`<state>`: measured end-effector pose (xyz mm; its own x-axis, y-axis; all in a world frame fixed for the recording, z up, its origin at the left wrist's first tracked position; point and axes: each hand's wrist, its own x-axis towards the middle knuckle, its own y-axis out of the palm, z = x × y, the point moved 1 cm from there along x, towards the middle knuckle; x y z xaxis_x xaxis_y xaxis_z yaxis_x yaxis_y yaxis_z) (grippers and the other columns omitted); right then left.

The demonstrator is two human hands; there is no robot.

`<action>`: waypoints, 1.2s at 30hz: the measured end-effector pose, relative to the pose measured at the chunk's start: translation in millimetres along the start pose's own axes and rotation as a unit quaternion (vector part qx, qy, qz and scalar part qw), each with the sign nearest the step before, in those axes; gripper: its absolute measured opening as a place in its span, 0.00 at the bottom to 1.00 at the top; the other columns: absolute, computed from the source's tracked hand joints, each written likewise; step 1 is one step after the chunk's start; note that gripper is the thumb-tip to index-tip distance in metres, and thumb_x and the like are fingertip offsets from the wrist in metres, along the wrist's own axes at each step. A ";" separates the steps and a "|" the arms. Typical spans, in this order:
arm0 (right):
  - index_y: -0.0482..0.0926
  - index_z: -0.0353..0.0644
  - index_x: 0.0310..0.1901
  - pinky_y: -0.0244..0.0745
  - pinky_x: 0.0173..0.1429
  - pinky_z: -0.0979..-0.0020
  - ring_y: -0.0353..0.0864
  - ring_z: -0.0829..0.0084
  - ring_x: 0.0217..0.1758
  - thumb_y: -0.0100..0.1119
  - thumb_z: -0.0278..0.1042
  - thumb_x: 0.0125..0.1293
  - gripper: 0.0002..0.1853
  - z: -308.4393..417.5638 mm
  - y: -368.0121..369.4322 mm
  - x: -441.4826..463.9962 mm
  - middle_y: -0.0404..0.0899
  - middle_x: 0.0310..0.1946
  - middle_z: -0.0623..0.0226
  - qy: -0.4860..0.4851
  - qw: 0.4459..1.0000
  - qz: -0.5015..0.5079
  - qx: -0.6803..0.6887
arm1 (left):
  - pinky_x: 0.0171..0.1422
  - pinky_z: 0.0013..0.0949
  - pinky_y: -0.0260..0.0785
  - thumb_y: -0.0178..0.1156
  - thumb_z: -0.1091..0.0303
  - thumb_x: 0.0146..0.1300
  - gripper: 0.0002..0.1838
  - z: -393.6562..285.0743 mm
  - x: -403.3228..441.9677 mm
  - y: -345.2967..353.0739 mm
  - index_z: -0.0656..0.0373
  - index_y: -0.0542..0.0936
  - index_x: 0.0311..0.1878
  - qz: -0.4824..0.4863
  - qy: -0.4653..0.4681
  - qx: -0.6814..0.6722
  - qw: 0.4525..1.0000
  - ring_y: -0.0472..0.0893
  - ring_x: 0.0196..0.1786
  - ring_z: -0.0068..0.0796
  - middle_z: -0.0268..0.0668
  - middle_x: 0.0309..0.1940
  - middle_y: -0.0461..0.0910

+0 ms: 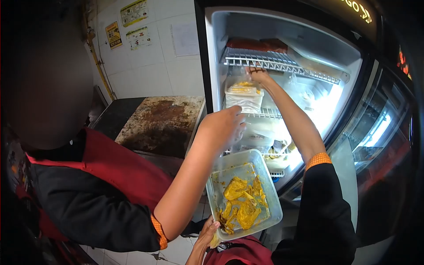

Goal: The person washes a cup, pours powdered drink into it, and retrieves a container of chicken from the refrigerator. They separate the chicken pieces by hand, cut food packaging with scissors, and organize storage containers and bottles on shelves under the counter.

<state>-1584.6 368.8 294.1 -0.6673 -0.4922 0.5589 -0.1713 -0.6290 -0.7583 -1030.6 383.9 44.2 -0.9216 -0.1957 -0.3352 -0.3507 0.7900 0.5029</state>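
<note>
My left hand [206,233] grips the lower left corner of a clear plastic container [273,201], thumb on the rim. Pieces of yellow-coated meat [240,201], which look like marinated chicken, lie inside it. My right hand [259,76] reaches into the open fridge under the upper shelf. Its fingers are closed at the top of a clear plastic bag [247,79], beside a white tub [244,100] with yellow contents on the middle shelf. A co-worker's hand [227,126] is in front of that shelf, above my container, its fingers partly blurred.
A co-worker in a red apron [119,163] stands close on the left. The wire upper shelf [282,62] holds red packs [256,45]. Bagged food [278,150] sits lower down. A stained worktop [159,121] stands left of the fridge; the glass door [375,128] is at right.
</note>
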 end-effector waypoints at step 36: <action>0.72 0.52 0.45 0.58 0.68 0.58 0.65 0.60 0.62 0.49 0.45 0.61 0.13 -60.6 -59.1 -43.5 0.70 0.50 0.62 -0.097 0.978 0.083 -0.166 | 0.51 0.35 0.67 0.54 0.71 0.56 0.10 -257.7 232.7 230.5 0.58 0.74 0.43 -0.090 0.560 0.773 0.286 0.74 0.46 0.32 0.36 0.38 0.75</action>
<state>-1589.4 463.8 294.3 -0.5618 -0.6955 0.4479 -0.3205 -0.3162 -0.8929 -1368.8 370.7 287.4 -0.6910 0.3052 0.6552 -0.7141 -0.1477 -0.6843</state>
